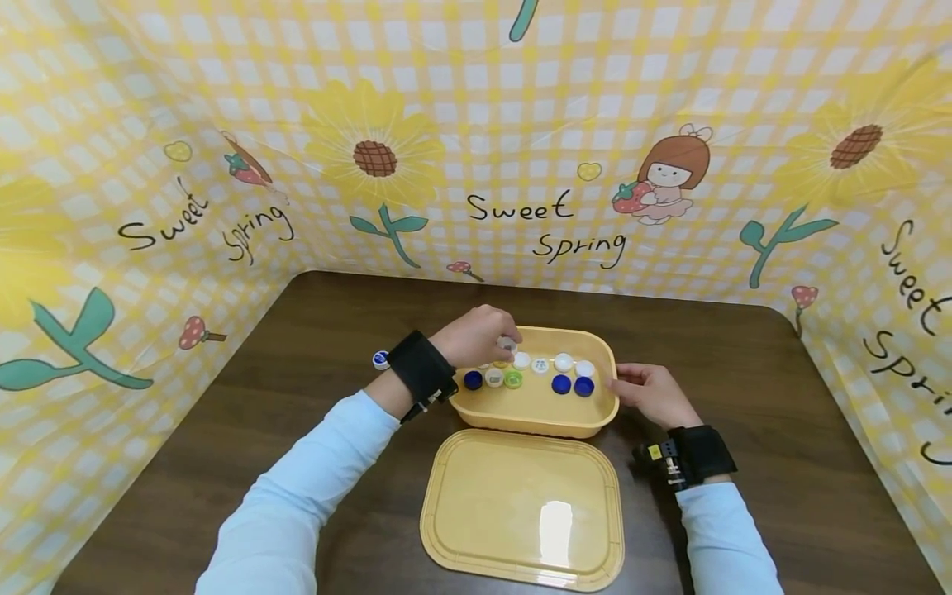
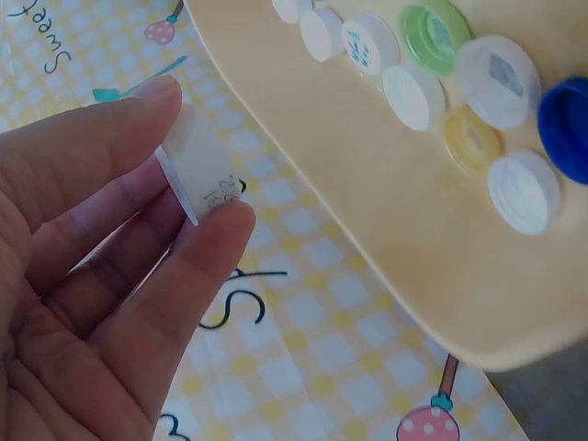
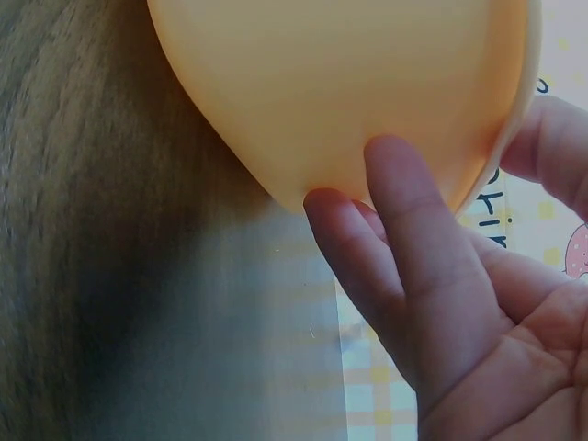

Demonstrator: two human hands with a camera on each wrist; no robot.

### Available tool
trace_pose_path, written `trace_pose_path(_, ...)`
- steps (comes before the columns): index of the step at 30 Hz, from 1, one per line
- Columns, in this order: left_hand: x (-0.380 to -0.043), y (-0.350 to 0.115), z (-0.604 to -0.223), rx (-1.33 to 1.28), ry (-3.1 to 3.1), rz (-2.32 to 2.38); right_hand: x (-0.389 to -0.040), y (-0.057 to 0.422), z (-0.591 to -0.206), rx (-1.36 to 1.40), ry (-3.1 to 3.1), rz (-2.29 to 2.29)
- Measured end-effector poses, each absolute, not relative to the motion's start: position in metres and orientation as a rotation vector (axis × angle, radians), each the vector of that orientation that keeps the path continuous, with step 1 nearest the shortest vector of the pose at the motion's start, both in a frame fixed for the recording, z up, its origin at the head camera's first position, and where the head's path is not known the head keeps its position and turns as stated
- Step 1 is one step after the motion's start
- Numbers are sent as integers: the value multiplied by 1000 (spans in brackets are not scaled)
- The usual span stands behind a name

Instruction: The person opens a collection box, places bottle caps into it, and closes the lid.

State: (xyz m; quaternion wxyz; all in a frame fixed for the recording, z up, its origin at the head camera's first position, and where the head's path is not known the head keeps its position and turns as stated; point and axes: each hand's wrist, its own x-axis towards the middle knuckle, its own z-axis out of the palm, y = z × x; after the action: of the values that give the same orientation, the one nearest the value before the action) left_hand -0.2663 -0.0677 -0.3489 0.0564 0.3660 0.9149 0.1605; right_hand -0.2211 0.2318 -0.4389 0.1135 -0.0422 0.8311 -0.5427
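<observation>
My left hand point(image 1: 479, 337) is over the back left part of a yellow plastic box point(image 1: 521, 409). Between thumb and fingertips it pinches a white bottle cap point(image 2: 204, 165) with small printed marks on it. Inside the box several bottle caps lie in rough rows: white ones point(image 1: 563, 363), dark blue ones point(image 1: 583, 387) and a green one point(image 1: 513, 378). At the box's right end my right hand point(image 1: 654, 392) grips the wall, its fingers point(image 3: 423, 230) against the outside and the thumb at the rim. The left hand and wrist hide part of the box's left side.
In front of the box a yellow lid point(image 1: 521, 512) lies flat on the dark wooden table point(image 1: 357, 529). A blue and white cap point(image 1: 381, 359) sits on the table left of the box, by the left wristband. Checked cloth point(image 1: 476, 124) hangs around the back and sides.
</observation>
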Motion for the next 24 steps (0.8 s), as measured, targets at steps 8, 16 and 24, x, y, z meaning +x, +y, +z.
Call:
trace_pose_path(8,-271,-49,-356,1148,2721,474,-222,233,-442,-135,2418,-1622)
trace_pose_path(16,-278,-31,-366,1166,2669,472,-223,233,-444,-130,2410,-1633)
trace_pose_path(24,-281,-16,-372,1156,2595,476,-223,234,-442,-131,2428,-1622)
